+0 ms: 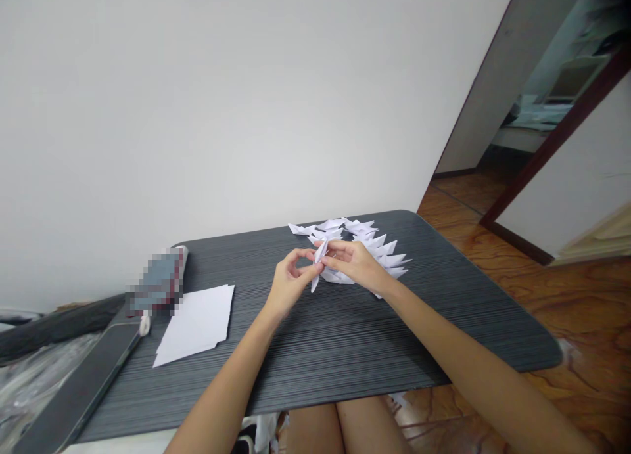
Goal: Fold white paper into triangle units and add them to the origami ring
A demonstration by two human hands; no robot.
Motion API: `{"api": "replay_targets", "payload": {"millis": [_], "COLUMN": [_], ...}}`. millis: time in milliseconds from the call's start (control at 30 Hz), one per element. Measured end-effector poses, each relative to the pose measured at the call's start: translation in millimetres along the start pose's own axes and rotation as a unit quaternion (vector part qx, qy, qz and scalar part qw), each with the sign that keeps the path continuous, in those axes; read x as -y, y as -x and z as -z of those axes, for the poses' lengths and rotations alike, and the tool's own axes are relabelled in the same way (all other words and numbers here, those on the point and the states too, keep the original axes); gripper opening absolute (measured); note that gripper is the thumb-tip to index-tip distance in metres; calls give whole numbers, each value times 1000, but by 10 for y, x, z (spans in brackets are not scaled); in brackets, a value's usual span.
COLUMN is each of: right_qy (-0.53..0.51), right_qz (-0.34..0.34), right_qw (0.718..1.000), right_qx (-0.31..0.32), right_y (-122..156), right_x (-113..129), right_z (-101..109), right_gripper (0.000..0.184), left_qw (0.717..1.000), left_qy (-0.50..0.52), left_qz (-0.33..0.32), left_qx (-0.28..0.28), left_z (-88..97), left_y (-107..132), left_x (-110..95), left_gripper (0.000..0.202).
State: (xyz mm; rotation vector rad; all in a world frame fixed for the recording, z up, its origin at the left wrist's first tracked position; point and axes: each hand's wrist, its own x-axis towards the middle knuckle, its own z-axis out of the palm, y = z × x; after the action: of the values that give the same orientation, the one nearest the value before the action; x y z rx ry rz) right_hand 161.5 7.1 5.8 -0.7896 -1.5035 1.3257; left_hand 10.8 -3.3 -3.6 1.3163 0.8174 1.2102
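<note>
A small folded white paper boat [320, 251] is pinched between the fingertips of both my hands, held up over the dark table. My left hand [292, 276] grips its near left side with thumb and fingers. On the other side, my right hand [351, 260] holds it by thumb and forefinger. Just behind and to the right, several more folded paper boats [389, 249] lie in rows on the table; my right hand and forearm hide some of them. The exact folds of the held piece are too small to make out.
The dark, ribbed table [345, 349] has rounded corners and stands against a white wall [236, 99]. To the left lie loose white paper sheets [200, 326], beside a pixelated object [158, 283]. Wood flooring [591, 349] shows past the right edge.
</note>
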Motion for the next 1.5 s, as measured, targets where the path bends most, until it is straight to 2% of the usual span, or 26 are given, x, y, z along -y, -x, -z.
{"api": "replay_targets", "payload": {"millis": [133, 233, 367, 433, 533, 700, 833, 1033, 1167, 1267, 1333, 1433, 1500], "right_qy": [10, 44, 189, 244, 280, 276, 266, 241, 227, 207, 173, 83, 27], "right_qz": [3, 11, 42, 66, 103, 126, 135, 173, 182, 176, 157, 61, -27], "right_qw": [1000, 999, 974, 957, 944, 944, 949, 953, 956, 962, 972, 993, 997], "right_qx": [-4, -18, -116, -142, -137, -130, -102, -57, -30, 2, -8, -61, -65], "right_y": [-10, -14, 10, 29, 42, 34, 49, 38, 40, 56, 53, 23, -1], "right_x": [4, -41, -126, -149, -149, -113, -87, -71, -34, 10, 17, -22, -60], "right_z": [4, -2, -64, -100, -109, -52, -55, -17, 22, 20, 10, 1, 6], "right_gripper": [36, 31, 27, 27, 28, 31, 36, 37, 33, 29, 24, 27, 30], "left_qw": [1000, 998, 996, 995, 992, 990, 996, 996, 994, 995, 995, 992, 989], "left_qy": [-26, -53, -78, -89, -111, -124, -66, 38, 76, 21, -32, -94, -121], "left_qz": [3, -3, -29, -43, -54, -34, -13, 9, 7, -2, -16, -42, -58], "left_qx": [-15, -27, -36, -31, -31, -53, -62, -79, -75, -98, -98, -75, -65], "left_z": [-3, -16, -53, -70, -67, -10, 8, 19, 25, 18, 9, -2, -2], "left_y": [1, 7, 28, 40, 49, 42, 37, 29, 29, 28, 31, 46, 54], "left_x": [-24, -41, -11, 26, 72, 75, 33, -35, -45, -34, -25, -13, -5], "left_gripper": [24, 24, 22, 20, 18, 26, 31, 14, 12, 15, 17, 19, 26]}}
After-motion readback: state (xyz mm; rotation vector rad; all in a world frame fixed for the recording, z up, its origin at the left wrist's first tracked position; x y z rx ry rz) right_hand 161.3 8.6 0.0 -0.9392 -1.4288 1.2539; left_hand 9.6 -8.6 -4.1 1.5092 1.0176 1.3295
